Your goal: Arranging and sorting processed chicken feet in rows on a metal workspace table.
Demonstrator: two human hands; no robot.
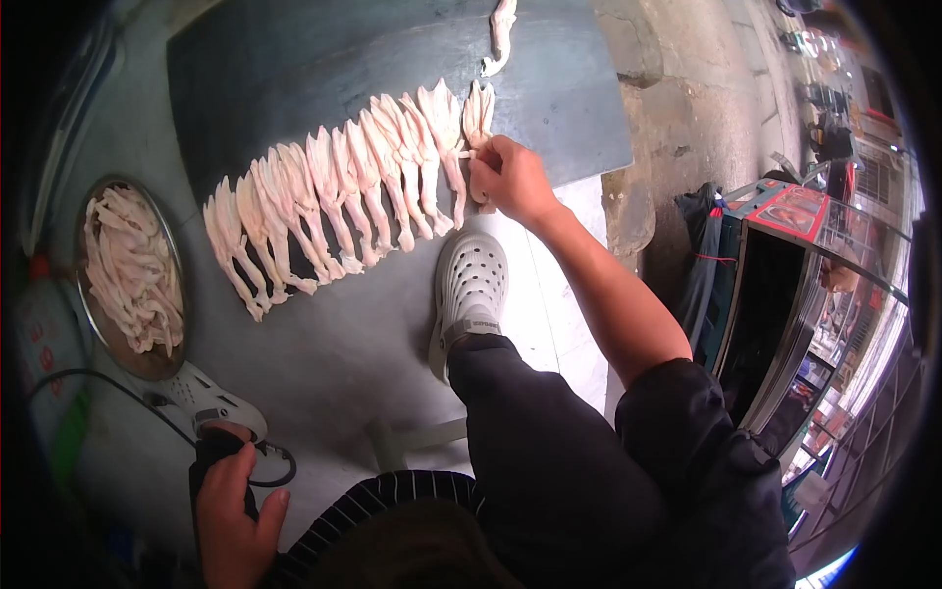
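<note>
My right hand [511, 177] grips a webbed poultry foot, likely a duck foot [479, 110], near its leg end, at the right end of a row. Its toes point away from me on a dark board [324, 59]. Left of it, several more pale duck feet [360, 169] lie side by side, toes up and leg ends toward me. One separate foot [502, 33] lies farther back on the board. My left hand [239, 515] is low at the left, by my dark trouser leg, fingers apart and nothing visible in it.
A round metal bowl [176, 258] heaped with poultry feet stands at the left. A black cable [103, 374] runs across the floor near my left clog [221, 405]. My other clog [471, 287] is at the board's near edge. A glass display cabinet [831, 235] stands at right.
</note>
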